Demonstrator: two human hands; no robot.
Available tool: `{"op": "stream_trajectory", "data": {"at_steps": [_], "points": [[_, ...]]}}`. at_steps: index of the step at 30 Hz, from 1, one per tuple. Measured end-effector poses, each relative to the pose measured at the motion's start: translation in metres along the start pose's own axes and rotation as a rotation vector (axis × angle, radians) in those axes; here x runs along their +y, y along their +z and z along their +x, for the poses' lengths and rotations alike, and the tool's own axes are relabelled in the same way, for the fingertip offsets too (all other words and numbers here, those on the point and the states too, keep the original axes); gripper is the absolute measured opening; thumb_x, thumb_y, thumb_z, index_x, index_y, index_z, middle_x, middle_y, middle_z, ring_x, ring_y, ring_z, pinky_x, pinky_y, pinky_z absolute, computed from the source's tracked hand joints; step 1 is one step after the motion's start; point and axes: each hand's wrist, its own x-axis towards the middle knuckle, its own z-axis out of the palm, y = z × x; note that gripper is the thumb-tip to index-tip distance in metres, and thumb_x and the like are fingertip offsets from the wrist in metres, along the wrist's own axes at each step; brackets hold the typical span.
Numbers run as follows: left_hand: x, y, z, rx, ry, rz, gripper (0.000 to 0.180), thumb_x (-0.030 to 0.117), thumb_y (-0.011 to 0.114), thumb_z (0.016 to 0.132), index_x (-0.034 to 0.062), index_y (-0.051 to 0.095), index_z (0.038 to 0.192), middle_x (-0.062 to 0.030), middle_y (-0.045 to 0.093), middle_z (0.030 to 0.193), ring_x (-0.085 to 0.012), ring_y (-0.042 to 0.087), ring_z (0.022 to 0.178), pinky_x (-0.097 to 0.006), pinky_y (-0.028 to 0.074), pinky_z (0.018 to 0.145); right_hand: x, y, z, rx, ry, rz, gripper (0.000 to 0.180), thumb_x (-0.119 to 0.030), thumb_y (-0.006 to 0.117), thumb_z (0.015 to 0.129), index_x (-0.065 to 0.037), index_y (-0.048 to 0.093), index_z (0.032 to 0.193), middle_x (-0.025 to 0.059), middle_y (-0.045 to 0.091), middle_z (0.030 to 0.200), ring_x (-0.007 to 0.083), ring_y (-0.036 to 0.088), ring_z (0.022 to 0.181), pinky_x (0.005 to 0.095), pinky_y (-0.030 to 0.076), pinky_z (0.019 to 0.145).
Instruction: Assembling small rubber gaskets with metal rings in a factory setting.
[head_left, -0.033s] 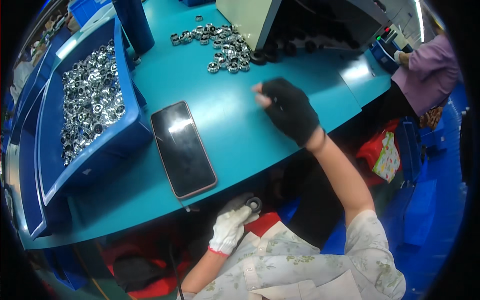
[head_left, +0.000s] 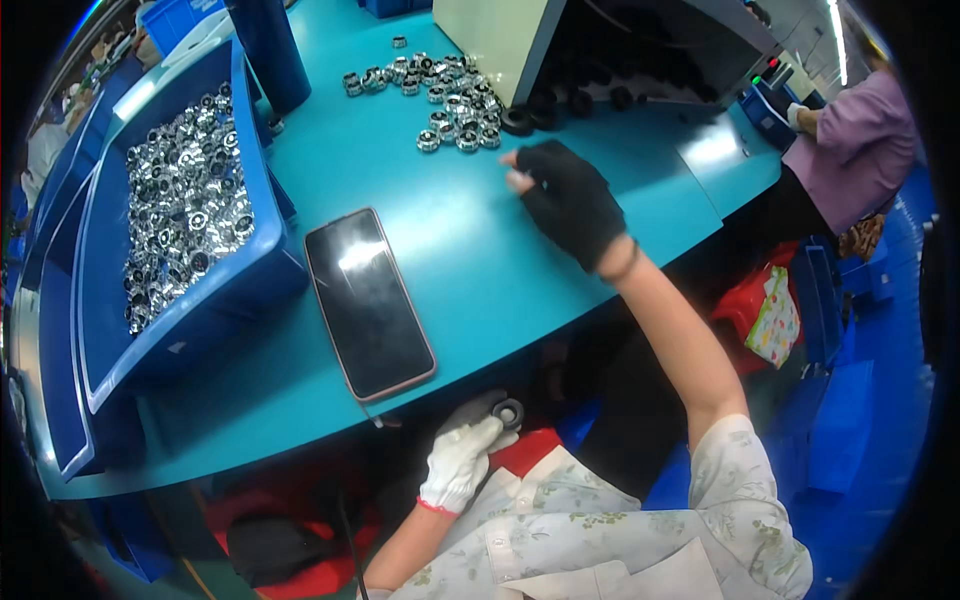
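Observation:
My left hand (head_left: 462, 455), in a white glove with grey on the fingers, is closed round a small black ring (head_left: 508, 413) just below the table edge. My right hand (head_left: 572, 200) wears a black glove with bare fingertips. It hovers over the table, thumb and a fingertip slightly apart, with nothing visible between them; the other fingers are hidden. Just beyond it lies a scattered group of small silver-and-black wheel-like parts (head_left: 465, 110). Several black rings (head_left: 517, 121) rest beside them. A phone (head_left: 370, 305) lies face up between my hands and the bin.
A blue bin (head_left: 270, 235) full of similar silver parts stands on the left of the teal table (head_left: 480, 280). Behind it rises a dark blue cylinder (head_left: 270, 55). A cream-and-grey box-shaped housing (head_left: 500, 45) stands at the back. Another person in purple (head_left: 855, 150) works at the right.
My right hand has shifted slightly left and away from me, toward the silver parts. My left hand still holds the black ring in about the same place.

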Motion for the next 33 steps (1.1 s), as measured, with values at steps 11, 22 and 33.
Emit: {"op": "stream_trajectory", "data": {"at_steps": [11,22,33], "points": [[-0.002,-0.011,0.006,-0.009,-0.018,-0.056,0.054,0.014,0.065,0.085,-0.0053,0.043,0.130,-0.0137,0.060,0.107,-0.0264,0.062,0.096,-0.034,0.055,0.082,0.012,0.010,0.008,-0.141,0.092,-0.236,0.019,-0.025,0.064,0.083,-0.010,0.060,0.093,0.0083,0.062,0.102,0.0283,0.061,0.094,0.0413,0.050,0.079],[-0.006,0.008,-0.001,-0.061,-0.059,-0.155,0.045,0.003,0.067,0.082,-0.0038,0.051,0.124,-0.0129,0.063,0.107,-0.0218,0.065,0.093,-0.036,0.058,0.082,-0.075,-0.030,-0.184,-0.286,0.134,0.334,0.029,-0.004,0.069,0.077,-0.004,0.062,0.104,0.0103,0.062,0.094,0.0252,0.061,0.079,0.0330,0.050,0.068],[-0.019,0.023,-0.004,-0.094,0.025,0.014,0.045,0.001,0.065,0.083,-0.0043,0.048,0.125,-0.0119,0.063,0.109,-0.0199,0.065,0.095,-0.033,0.056,0.085,-0.064,-0.013,-0.227,-0.275,0.190,0.334,0.029,-0.007,0.073,0.074,-0.008,0.065,0.102,0.0058,0.063,0.095,0.0210,0.062,0.076,0.0312,0.051,0.065]]}}
